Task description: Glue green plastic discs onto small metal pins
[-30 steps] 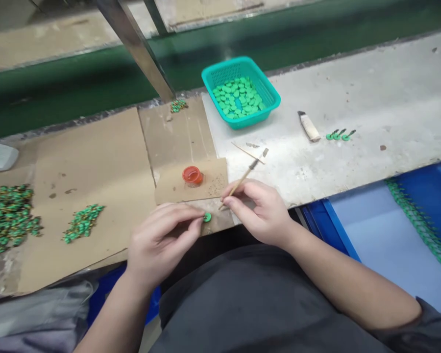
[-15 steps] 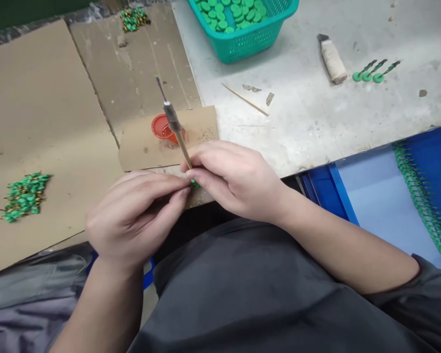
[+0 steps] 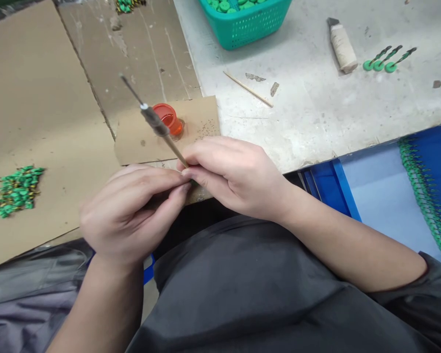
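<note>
Tool (image 3: 156, 122): slim brown stick w/ dark collar + thin tip, swung farther L vs. 0.5 s ago.
L hand (image 3: 132, 211): tips pinched on sm. round green disc (image 3: 192, 182), nearly hidden.
R hand (image 3: 235, 176): thumb + fingers closed round tool shaft.
Cup (image 3: 176, 127): round red-orange plastic, partly behind tool.
Basket (image 3: 246, 32): teal perforated plastic, w/ flat green pcs. (image 3: 224, 7) inside.
</note>
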### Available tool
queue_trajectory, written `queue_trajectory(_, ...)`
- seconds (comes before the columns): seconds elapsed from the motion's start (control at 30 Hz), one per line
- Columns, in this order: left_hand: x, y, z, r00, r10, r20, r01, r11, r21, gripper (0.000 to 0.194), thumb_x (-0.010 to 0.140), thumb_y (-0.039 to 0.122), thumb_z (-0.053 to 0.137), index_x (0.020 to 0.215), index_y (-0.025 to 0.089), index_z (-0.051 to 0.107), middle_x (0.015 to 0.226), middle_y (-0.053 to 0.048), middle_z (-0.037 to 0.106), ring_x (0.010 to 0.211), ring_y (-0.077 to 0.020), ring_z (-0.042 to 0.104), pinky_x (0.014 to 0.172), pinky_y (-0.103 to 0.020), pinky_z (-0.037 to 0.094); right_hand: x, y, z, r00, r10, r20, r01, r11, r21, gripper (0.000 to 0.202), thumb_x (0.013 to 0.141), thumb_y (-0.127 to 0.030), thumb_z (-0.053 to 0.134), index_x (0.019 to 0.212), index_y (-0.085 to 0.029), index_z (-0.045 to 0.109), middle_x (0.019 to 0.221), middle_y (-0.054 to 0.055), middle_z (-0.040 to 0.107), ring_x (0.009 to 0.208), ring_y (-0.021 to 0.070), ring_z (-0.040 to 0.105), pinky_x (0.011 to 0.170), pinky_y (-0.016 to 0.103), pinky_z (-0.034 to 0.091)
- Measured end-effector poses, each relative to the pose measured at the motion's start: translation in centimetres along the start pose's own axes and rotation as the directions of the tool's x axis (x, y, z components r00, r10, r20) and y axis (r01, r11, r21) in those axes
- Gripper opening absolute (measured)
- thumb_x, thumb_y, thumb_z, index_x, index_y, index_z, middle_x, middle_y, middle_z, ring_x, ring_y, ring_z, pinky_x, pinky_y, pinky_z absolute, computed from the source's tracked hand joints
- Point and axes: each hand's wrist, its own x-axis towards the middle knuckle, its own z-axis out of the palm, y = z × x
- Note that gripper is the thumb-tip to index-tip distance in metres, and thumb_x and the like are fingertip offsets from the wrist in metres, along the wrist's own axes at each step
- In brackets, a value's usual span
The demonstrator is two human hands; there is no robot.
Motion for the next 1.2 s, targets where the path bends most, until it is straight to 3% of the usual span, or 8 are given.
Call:
queue_trajectory(0.13, -0.1, 0.1, 0.0, 1.0, -0.01, -0.005, 0.01, 1.0, -0.005, 0.028, 0.1, 0.004, 0.087, 0.116, 0.027, 0.09, 0.106, 0.001, 0.09, 0.097, -0.0171, 0.086, 0.096, -0.031, 0.07, -0.2, -0.1, 0.0, 1.0, -0.005, 0.004, 0.006, 1.0, -0.017, 0.02, 0.126, -0.027, 0.056, 0.122, -0.028, 0.075, 0.121, 0.002, 0.088, 0.116, 0.0191, 0.083, 0.112, 0.031, 0.069)
queue_trajectory(0.27, -0.4, -0.1, -0.1, 1.0, -0.011, -0.006, 0.011, 1.0, -0.002, 0.026, 0.099, 0.003, 0.088, 0.114, 0.025, 0.089, 0.107, 0.0, 0.09, 0.097, -0.0164, 0.086, 0.098, -0.03, 0.07, -0.2, 0.1, 0.1, 0.998, -0.004, 0.055, 0.005, 1.0, -0.024, 0.019, 0.125, -0.028, 0.057, 0.123, -0.032, 0.076, 0.123, 0.001, 0.088, 0.12, 0.0191, 0.083, 0.113, 0.029, 0.067)
queue_trajectory(0.47, -0.3, -0.1, -0.1, 1.0, -0.004, -0.001, 0.004, 1.0, -0.008, 0.028, 0.099, 0.002, 0.088, 0.114, 0.025, 0.089, 0.107, 0.001, 0.09, 0.097, -0.0155, 0.086, 0.096, -0.03, 0.071, -0.4, 0.4, 0.2, 0.994, -0.111, -0.002, 0.111, 0.994, -0.005, 0.021, 0.127, -0.02, 0.052, 0.127, -0.02, 0.073, 0.127, 0.004, 0.085, 0.123, 0.018, 0.082, 0.112, 0.031, 0.067)
queue_trajectory(0.6, -0.3, 0.1, -0.1, 0.999, -0.037, 0.001, 0.037, 0.999, -0.027, 0.035, 0.099, 0.003, 0.088, 0.123, 0.028, 0.09, 0.109, 0.0, 0.091, 0.1, -0.017, 0.087, 0.097, -0.032, 0.07, -0.6, 0.1, -0.1, 0.997, -0.04, -0.062, 0.038, 0.999, -0.034, 0.021, 0.128, -0.027, 0.054, 0.124, -0.026, 0.074, 0.124, 0.005, 0.086, 0.12, 0.0204, 0.083, 0.114, 0.035, 0.067)
queue_trajectory(0.7, -0.5, 0.2, -0.2, 0.998, -0.064, -0.008, 0.064, 0.997, -0.036, 0.034, 0.099, 0.003, 0.088, 0.123, 0.028, 0.09, 0.107, 0.001, 0.09, 0.099, -0.0158, 0.085, 0.095, -0.03, 0.068, -0.7, -0.1, -0.3, 0.999, 0.038, -0.023, -0.039, 0.998, -0.047, 0.023, 0.127, -0.032, 0.053, 0.121, -0.033, 0.076, 0.123, 0.002, 0.087, 0.12, 0.0202, 0.083, 0.117, 0.033, 0.067)
queue_trajectory(0.8, -0.6, 0.2, -0.1, 0.996, -0.091, -0.014, 0.09, 0.995, -0.047, 0.032, 0.099, 0.004, 0.089, 0.12, 0.028, 0.09, 0.107, 0.001, 0.09, 0.096, -0.0147, 0.083, 0.091, -0.028, 0.066, -0.7, 0.0, -0.4, 1.0, 0.016, 0.021, -0.016, 1.0, -0.021, 0.025, 0.127, -0.032, 0.053, 0.124, -0.034, 0.077, 0.124, 0.0, 0.087, 0.122, 0.0183, 0.083, 0.12, 0.03, 0.067)
queue_trajectory(0.93, -0.7, 0.2, 0.1, 0.993, -0.112, -0.026, 0.11, 0.992, -0.056, 0.03, 0.099, 0.005, 0.089, 0.118, 0.027, 0.089, 0.109, 0.001, 0.09, 0.095, -0.0136, 0.082, 0.09, -0.027, 0.065, -0.7, 0.2, -0.1, 0.998, -0.068, -0.012, 0.068, 0.997, 0.026, 0.025, 0.127, -0.026, 0.053, 0.127, -0.025, 0.078, 0.133, 0.003, 0.088, 0.128, 0.0184, 0.084, 0.119, 0.033, 0.069)
queue_trajectory(1.2, -0.9, 0.1, -0.1, 0.993, -0.114, -0.029, 0.113, 0.993, -0.036, 0.023, 0.098, 0.007, 0.09, 0.111, 0.026, 0.089, 0.104, 0.002, 0.089, 0.091, -0.0126, 0.081, 0.086, -0.025, 0.065, -0.1, 1.2, -0.1, 0.996, -0.086, 0.025, 0.084, 0.993, 0.084, 0.03, 0.12, -0.028, 0.055, 0.117, -0.035, 0.084, 0.133, -0.005, 0.09, 0.129, 0.0126, 0.085, 0.118, 0.019, 0.064)
